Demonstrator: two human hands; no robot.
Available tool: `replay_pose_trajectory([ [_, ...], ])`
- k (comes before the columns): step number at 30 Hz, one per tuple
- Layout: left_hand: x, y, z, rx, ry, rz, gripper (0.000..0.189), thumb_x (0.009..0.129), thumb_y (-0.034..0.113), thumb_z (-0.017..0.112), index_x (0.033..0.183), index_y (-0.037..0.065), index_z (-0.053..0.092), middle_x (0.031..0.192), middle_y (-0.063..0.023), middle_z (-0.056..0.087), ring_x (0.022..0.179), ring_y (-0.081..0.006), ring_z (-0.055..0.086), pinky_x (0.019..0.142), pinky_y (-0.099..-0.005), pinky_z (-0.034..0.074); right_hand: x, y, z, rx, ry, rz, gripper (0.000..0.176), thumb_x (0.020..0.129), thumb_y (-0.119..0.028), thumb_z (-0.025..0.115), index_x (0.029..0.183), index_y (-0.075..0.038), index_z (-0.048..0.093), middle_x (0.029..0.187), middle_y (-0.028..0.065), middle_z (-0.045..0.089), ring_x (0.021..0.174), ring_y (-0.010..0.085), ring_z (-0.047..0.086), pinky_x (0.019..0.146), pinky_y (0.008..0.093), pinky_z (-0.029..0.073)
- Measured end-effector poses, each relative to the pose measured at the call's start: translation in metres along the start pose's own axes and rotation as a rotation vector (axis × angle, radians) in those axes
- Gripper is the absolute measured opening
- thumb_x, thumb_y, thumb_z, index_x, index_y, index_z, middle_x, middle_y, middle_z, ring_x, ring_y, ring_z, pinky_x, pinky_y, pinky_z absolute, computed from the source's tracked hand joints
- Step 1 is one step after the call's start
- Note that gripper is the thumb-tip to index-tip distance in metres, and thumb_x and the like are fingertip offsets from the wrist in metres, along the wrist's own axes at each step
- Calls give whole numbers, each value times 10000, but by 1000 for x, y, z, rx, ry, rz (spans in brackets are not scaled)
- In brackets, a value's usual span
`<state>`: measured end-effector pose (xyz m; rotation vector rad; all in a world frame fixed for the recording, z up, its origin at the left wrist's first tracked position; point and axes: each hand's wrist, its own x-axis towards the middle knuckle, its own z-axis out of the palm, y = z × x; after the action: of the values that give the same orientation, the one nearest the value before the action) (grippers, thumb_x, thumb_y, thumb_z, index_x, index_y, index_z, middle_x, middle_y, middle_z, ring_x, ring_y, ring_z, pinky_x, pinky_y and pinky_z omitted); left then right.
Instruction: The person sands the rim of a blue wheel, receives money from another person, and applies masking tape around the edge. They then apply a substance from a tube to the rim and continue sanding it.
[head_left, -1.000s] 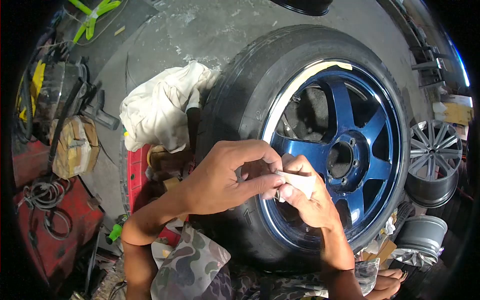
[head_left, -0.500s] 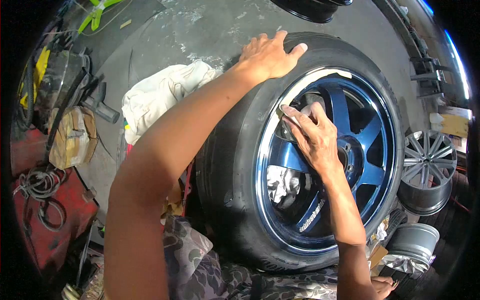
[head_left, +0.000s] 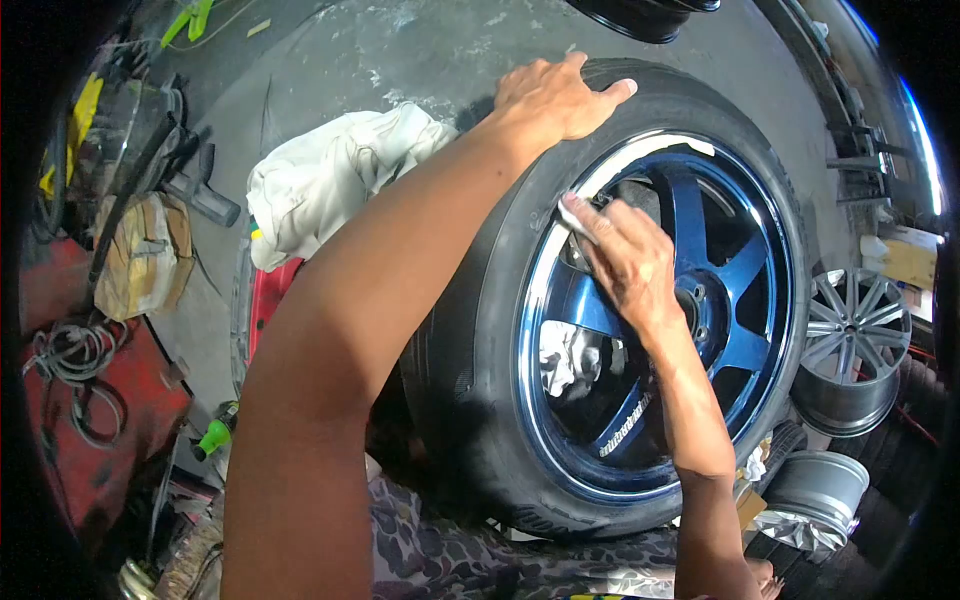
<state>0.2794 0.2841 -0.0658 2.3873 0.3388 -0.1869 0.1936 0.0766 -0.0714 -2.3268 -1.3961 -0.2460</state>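
A large black tyre [head_left: 450, 330] on a blue spoked wheel [head_left: 682, 215] stands tilted in front of me. My left hand [head_left: 562, 98] rests on top of the tyre, thumb spread from the fingers, holding nothing. At the upper left of the rim, my right hand [head_left: 630, 255] has its fingers pressed together on something small and whitish, partly hidden and blurred. A pale band [head_left: 640, 150] runs along the rim's upper lip from near those fingertips. White crumpled material shows behind the spokes.
White cloth [head_left: 330, 180] lies left of the tyre. Further left are a taped brown package [head_left: 145, 255], coiled cable [head_left: 75, 355] and red equipment [head_left: 120, 430]. At right stand a silver spoked wheel [head_left: 855, 320] and another silver rim [head_left: 820, 490]; a black rim [head_left: 640, 18] is at the top.
My right hand has shifted slightly up along the rim lip and its fingers are more curled. The left hand stays on the tyre. The view has moved a little; a green bottle top now shows.
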Motion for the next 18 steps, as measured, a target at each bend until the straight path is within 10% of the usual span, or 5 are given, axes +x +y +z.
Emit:
replay_pose_trajectory([
  [18,-1,2,7,49,89,16,918,945,817,517,1580,155,552,1393,-203,716,1368,-384,641,1154,-530,482,-4,-4,7,21,35,30,621,803,-40,832,1406,-92,691,823,79,531,703,264,563,687,398,512],
])
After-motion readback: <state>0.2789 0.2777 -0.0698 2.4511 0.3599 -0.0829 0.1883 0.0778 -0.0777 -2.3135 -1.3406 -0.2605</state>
